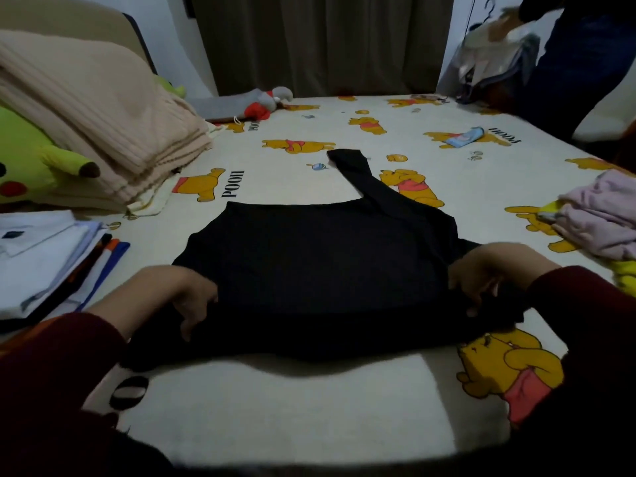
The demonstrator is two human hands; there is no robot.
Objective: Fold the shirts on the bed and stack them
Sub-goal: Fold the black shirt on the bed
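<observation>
- A black shirt [320, 266] lies flat in the middle of the bed [309, 407], partly folded, with one sleeve [358, 173] sticking out toward the far side.
- The left hand [179, 297] has its fingers curled round the shirt's near left edge and holds it.
- The right hand [481, 280] pinches the near right edge, where the cloth bunches under the fingers.
- Both hands grip the near hem, so this looks like the start of a fold away from the person, bottom up toward the collar.
- Done, as far as it shows: a stack [51, 263] of folded shirts sits at the near left, a white one on top, with darker and striped ones under it.
- Left to do: finish the black shirt, tuck in the stray sleeve and put it on the stack.
- A pink heap [602, 218] at the right edge looks unfolded, with something yellow beneath; probably more shirts waiting.
- Judged so, the task is perhaps past halfway, though the heap's count cannot be told.
</observation>
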